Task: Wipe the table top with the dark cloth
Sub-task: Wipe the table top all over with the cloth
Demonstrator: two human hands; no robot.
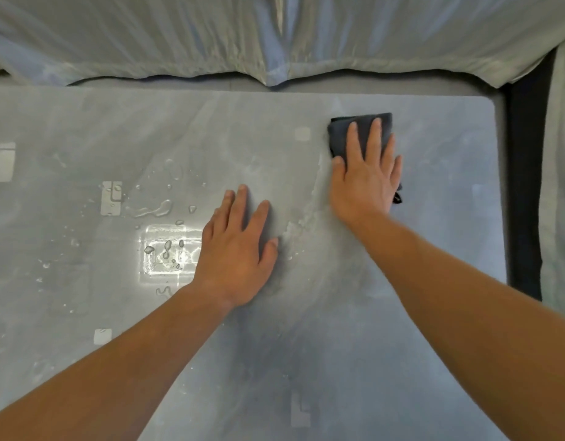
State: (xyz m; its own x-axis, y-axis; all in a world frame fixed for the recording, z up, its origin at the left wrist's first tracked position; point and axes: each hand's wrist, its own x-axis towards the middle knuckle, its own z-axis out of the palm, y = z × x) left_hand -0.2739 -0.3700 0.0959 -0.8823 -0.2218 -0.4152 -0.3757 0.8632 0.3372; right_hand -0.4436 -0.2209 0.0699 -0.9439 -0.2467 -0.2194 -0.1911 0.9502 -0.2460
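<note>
Dark cloth [349, 130] lies under the flat, spread right hand [367, 179]; the left hand [238, 249] rests open on the table top [450, 186].

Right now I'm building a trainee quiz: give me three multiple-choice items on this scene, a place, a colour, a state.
1. Where is the dark cloth? A near left corner; B far right of the table top; C off the edge.
2. Table top colour? A grey; B red; C yellow.
3. The left hand is: A flat on the table; B clenched; C raised.
Answers: B, under the right hand, far right; A, plainly grey; A, straight fingers rest on the surface.
</note>
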